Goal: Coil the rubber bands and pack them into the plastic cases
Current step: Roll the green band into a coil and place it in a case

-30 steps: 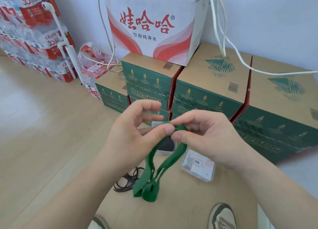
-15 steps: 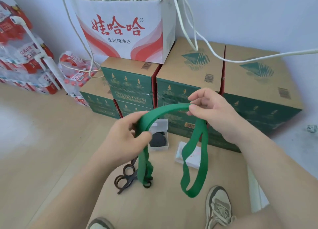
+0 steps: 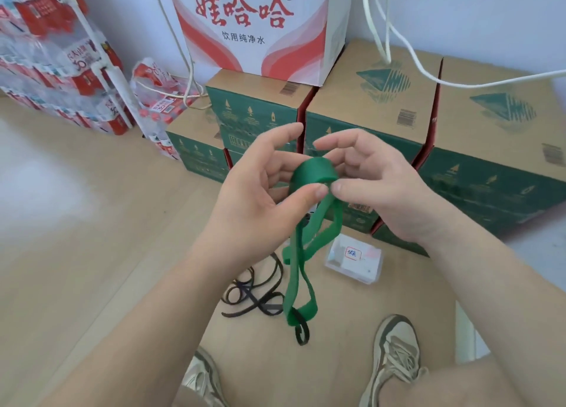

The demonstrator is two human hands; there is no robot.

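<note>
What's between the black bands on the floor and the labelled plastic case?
Head view: the green band dangles there from the left hand and right hand.

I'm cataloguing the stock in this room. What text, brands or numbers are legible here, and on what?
"娃哈哈" with ®: white-and-red carton.
"饮用纯净水": same carton, below the brand.
"30": red wrap on the bottle packs.
Handwritten label on the plastic case: too blurred to read.
Green cartons: print and barcodes too small to read.
Green rubber band: no text visible.
</note>
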